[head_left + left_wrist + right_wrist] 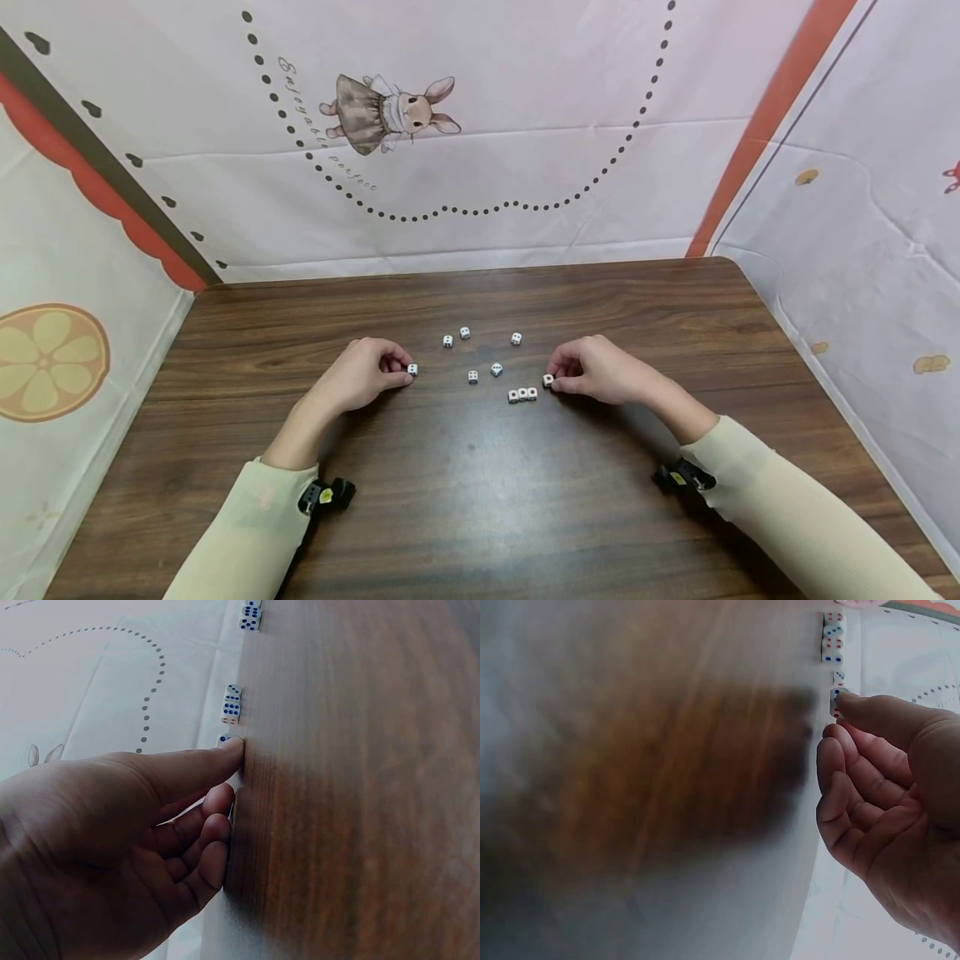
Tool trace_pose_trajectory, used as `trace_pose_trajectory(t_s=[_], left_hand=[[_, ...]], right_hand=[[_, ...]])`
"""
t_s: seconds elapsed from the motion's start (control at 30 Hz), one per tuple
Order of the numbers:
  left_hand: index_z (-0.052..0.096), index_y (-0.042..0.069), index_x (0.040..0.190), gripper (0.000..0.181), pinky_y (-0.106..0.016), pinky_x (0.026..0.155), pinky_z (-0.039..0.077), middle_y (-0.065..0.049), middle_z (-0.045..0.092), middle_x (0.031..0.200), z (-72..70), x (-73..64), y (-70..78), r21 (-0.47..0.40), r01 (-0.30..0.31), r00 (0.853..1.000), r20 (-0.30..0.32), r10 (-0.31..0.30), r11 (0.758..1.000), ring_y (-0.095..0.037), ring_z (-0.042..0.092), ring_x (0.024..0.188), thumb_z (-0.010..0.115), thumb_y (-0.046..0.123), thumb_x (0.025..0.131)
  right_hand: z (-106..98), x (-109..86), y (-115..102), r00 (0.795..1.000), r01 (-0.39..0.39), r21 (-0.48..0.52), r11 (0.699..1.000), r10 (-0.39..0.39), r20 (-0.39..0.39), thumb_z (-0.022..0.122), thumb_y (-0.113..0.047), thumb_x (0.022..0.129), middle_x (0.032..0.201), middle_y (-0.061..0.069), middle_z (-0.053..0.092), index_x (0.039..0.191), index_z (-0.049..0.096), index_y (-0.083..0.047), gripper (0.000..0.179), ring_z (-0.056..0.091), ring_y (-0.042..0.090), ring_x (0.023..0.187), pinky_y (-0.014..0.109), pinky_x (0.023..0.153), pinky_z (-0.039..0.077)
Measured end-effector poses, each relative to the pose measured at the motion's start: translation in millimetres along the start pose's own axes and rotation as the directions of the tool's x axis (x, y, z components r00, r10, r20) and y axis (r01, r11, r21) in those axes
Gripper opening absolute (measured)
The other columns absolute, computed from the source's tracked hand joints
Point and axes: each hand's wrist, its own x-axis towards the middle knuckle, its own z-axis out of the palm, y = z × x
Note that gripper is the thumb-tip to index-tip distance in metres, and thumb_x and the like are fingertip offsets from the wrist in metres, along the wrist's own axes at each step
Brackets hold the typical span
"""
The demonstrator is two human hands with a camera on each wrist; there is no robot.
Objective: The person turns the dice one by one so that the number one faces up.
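Note:
At the left of the dice, my left hand (366,373) pinches a white die (412,369) between thumb and fingertips, low over the wooden table. My right hand (600,372) holds another white die (548,381) at its thumb and fingertips. Just left of that die, three dice form a short row, its middle die (522,394) showing one large pip on top. In the left wrist view the thumb (199,766) covers most of the held die (224,739). The right wrist view shows blue and red pips on its die (835,702).
Between the hands lie loose dice, including a tilted-looking die (497,369) and a die (472,377) beside it. Farther back are a die (516,339) and a pair, one die (464,332) among them. Printed cloth (510,167) borders the table (450,517).

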Motion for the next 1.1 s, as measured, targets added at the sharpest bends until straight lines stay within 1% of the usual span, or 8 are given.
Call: trace_pose_trajectory(t_s=[0.23, 0.53, 0.93, 1.1], left_hand=[[0.078, 0.012, 0.097, 0.01, -0.031, 0.073, 0.048, 0.004, 0.067, 0.083, -0.1, 1.9, -0.9, 0.004, 0.008, 1.0, 0.002, -0.008, 1.0, -0.014, 0.06, 0.078, 0.085, 0.015, 0.092], [0.078, 0.012, 0.099, 0.01, -0.032, 0.074, 0.049, 0.004, 0.067, 0.084, -0.5, 1.4, -0.3, 0.007, 0.01, 1.0, 0.005, -0.01, 1.0, -0.014, 0.06, 0.079, 0.084, 0.015, 0.092], [0.078, 0.012, 0.098, 0.01, -0.03, 0.073, 0.048, 0.004, 0.066, 0.082, 0.7, 0.5, -1.7, 0.004, 0.001, 1.0, 0.001, -0.001, 1.0, -0.014, 0.059, 0.078, 0.085, 0.014, 0.092], [0.078, 0.011, 0.097, 0.01, -0.03, 0.072, 0.048, 0.005, 0.066, 0.082, 0.5, 0.4, -1.6, 0.001, -0.015, 1.0, -0.005, 0.015, 1.0, -0.013, 0.06, 0.077, 0.085, 0.013, 0.091]], right_hand=[[6, -3.6, -5, 1.0, -0.018, 0.017, 1.0, 0.018, 0.017, 0.081, -0.01, 0.094, 0.078, -0.012, 0.066, 0.094, 0.075, -0.013, 0.007, 0.062, 0.007, 0.075, 0.029, 0.07, 0.052], [10, -5.0, -10, 1.0, -0.008, 0.03, 1.0, 0.008, 0.022, 0.081, -0.011, 0.094, 0.077, -0.011, 0.066, 0.093, 0.075, -0.014, 0.007, 0.061, 0.006, 0.073, 0.028, 0.068, 0.051], [14, -4.3, -11, 1.0, -0.005, 0.034, 0.999, 0.004, 0.029, 0.082, -0.011, 0.092, 0.076, -0.012, 0.065, 0.094, 0.075, -0.013, 0.008, 0.06, 0.006, 0.072, 0.028, 0.067, 0.05], [15, -3.9, -11, 1.0, -0.005, 0.033, 0.999, 0.004, 0.026, 0.083, -0.012, 0.092, 0.076, -0.012, 0.065, 0.093, 0.074, -0.015, 0.01, 0.059, 0.006, 0.072, 0.028, 0.067, 0.05]])
